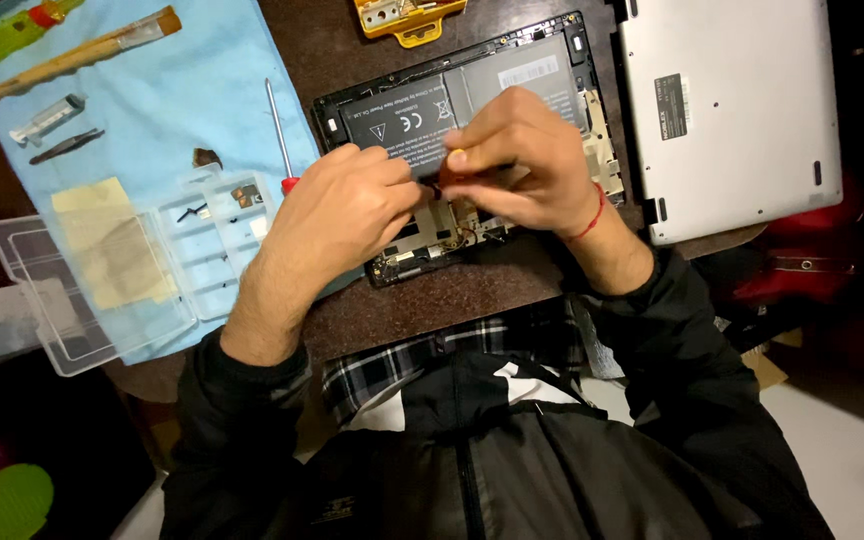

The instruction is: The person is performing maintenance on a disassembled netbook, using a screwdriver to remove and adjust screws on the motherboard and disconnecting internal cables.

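Single head-worn camera, looking steeply down from above the person's chest, close over the dark table point(352, 40)

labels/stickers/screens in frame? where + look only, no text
Battery label: on the black battery in the opened laptop, above the left hand; black with white print and symbols.
Pale sticker: on the grey pack, above the right hand; small light rectangle.
Lid sticker: on the silver cover, right; dark upright rectangle, part white.
No screens visible.
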